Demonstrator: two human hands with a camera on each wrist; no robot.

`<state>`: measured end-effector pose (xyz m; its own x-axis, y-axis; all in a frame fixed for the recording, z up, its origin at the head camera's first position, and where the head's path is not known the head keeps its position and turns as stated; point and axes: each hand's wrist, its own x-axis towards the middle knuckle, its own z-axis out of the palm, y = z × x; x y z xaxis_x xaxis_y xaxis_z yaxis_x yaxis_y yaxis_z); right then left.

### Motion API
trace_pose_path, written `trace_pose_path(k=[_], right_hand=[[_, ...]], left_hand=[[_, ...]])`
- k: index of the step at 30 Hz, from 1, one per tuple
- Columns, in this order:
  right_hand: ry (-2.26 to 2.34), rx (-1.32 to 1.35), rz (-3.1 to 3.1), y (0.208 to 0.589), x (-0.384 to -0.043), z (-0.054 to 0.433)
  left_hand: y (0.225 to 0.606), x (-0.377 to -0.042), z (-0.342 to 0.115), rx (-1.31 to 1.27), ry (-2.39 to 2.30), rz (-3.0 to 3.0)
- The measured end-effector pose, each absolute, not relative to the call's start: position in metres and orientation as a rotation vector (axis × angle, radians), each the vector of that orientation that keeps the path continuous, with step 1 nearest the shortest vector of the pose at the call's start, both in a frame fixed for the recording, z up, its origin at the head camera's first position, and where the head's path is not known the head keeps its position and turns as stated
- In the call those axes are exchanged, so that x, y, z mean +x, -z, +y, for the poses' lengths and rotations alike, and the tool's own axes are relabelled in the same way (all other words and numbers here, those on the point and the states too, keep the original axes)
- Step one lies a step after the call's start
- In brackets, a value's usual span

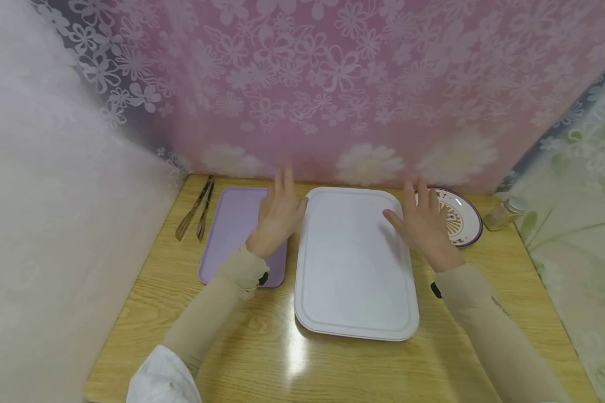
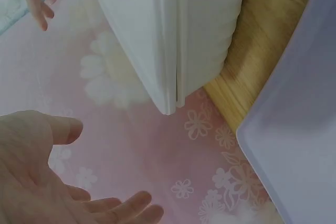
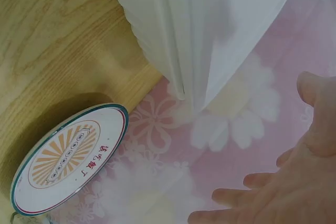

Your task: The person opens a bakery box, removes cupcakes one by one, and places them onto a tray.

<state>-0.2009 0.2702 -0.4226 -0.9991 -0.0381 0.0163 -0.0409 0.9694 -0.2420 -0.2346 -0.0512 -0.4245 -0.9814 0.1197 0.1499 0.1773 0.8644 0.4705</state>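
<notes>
A white lidded box [image 1: 355, 263] with rounded corners stands on the table, its lid seam visible in both wrist views. My left hand [image 1: 278, 215] hovers between the box and a flat purple tray [image 1: 242, 229], fingers extended and holding nothing. On the other side, my right hand [image 1: 423, 226] hovers by the box's right edge with fingers spread, in front of a round plate [image 1: 468, 221]. The plate [image 3: 68, 161] has a dark rim, an orange ray pattern and red characters. In the left wrist view the left palm [image 2: 31, 171] is apart from the box.
Metal tongs [image 1: 196, 210] lie at the table's far left. A small glass jar [image 1: 505, 214] with a metal lid stands at the far right. The wooden table [image 1: 252, 347] backs onto a pink floral curtain [image 1: 302, 101], with light cloth on both sides.
</notes>
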Motion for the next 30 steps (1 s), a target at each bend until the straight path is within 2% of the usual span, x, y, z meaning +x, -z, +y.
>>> trace_pose_path(k=[12,30], right_hand=[[-0.536,0.047,-3.108,0.441,-0.18,0.271],[-0.601,-0.016,-3.217,0.465,-0.17,0.281]], left_hand=[[0.451,-0.208,-0.043,-0.251,0.769,-3.038],[0.476,-0.199,-0.036,-0.264,0.863,-3.124]])
